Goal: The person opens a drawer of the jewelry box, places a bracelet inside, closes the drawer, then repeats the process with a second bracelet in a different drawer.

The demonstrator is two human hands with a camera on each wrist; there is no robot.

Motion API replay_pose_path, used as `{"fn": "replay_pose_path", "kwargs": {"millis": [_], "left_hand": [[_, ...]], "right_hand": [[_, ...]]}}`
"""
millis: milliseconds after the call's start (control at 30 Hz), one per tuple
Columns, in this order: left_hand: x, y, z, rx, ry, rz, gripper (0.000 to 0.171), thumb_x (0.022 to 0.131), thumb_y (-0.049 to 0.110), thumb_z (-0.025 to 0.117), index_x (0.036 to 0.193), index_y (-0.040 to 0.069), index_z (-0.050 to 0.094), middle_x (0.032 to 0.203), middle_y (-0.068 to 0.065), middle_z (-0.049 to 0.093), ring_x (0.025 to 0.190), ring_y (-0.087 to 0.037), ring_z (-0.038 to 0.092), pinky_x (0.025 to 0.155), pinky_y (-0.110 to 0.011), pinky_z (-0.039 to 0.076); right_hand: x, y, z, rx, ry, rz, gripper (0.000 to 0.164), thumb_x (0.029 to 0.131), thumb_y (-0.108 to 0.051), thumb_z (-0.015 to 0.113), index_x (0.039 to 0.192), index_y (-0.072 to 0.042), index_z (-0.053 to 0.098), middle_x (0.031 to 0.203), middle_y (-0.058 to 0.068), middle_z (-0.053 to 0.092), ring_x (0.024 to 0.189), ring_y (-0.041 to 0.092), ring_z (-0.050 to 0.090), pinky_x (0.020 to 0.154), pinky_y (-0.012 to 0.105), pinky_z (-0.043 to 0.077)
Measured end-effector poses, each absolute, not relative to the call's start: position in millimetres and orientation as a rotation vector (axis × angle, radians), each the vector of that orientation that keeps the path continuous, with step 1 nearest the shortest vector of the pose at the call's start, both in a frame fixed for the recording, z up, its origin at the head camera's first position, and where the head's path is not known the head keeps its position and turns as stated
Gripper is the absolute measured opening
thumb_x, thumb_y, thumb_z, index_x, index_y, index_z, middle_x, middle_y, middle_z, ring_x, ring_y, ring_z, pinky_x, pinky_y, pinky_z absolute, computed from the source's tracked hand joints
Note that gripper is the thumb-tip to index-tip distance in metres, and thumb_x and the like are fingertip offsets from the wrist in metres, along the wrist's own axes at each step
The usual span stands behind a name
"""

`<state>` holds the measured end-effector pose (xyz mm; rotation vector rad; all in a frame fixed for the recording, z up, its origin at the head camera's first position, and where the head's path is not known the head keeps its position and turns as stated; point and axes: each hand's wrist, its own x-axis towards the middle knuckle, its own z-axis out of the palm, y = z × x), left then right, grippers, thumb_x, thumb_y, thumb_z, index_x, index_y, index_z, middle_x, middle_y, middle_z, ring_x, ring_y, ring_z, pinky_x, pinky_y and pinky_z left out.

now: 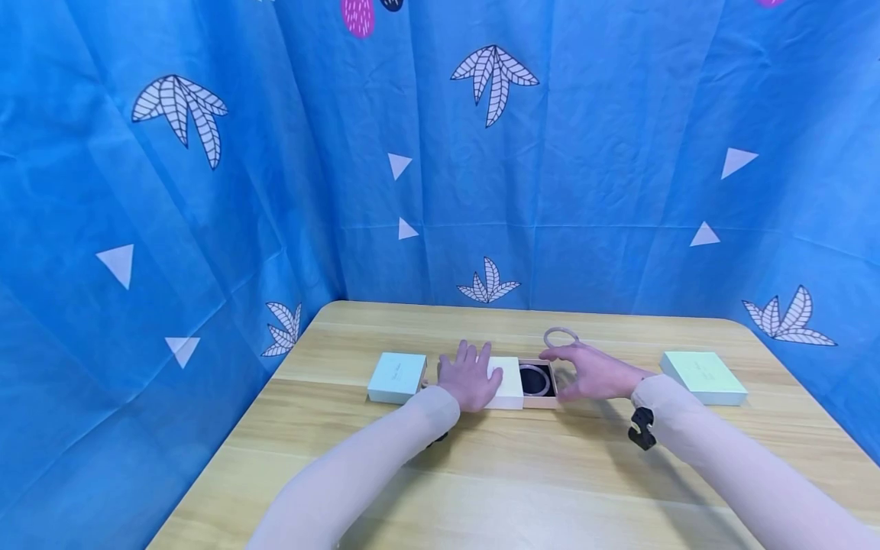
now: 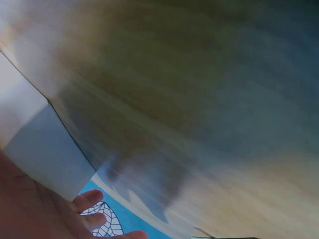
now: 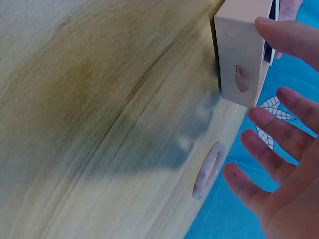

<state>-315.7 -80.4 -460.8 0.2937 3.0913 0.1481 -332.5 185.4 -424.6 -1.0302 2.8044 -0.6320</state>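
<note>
A cream sleeve box [image 1: 509,384] lies on the table with its pinkish drawer [image 3: 241,62] slid partway out to the right. A pale bangle [image 1: 535,380] sits on the drawer's black lining. My left hand [image 1: 470,380] rests on the cream sleeve with its fingers spread forward. At the drawer's outer end is my right hand [image 1: 596,372], thumb at the rim and the other fingers spread apart beside the corner. A second pale bangle [image 3: 209,170] lies flat on the table just beyond the right fingers.
A light blue box [image 1: 397,377] stands left of the left hand. Farther right is a pale green-topped box [image 1: 704,377]. The wooden table [image 1: 522,481] ends at the back against a blue patterned curtain [image 1: 591,191].
</note>
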Motion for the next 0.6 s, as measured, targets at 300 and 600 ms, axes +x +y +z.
{"fn": "replay_pose_path", "kwargs": {"millis": [300, 600], "left_hand": [[-316.8, -80.1, -461.7, 0.285, 3.073, 0.121, 0.073, 0.102, 0.063, 0.012, 0.164, 0.024, 0.011, 0.168, -0.006, 0.022, 0.157, -0.029, 0.009, 0.119, -0.065, 0.017], [-319.4, -78.9, -462.1, 0.270, 3.073, 0.083, 0.072, 0.102, 0.063, 0.010, 0.164, 0.027, 0.008, 0.169, -0.005, 0.021, 0.158, -0.027, 0.007, 0.120, -0.064, 0.016]], "right_hand": [[-332.2, 185.7, -427.8, -1.005, 2.774, -0.674, 0.081, 0.074, -0.026, 0.087, 0.146, -0.012, 0.052, 0.149, 0.011, 0.053, 0.124, 0.035, 0.056, 0.100, 0.053, 0.049], [-334.2, 181.6, -428.4, -1.055, 2.775, -0.683, 0.080, 0.075, -0.025, 0.087, 0.146, -0.012, 0.053, 0.148, 0.011, 0.054, 0.126, 0.036, 0.057, 0.104, 0.055, 0.047]]}}
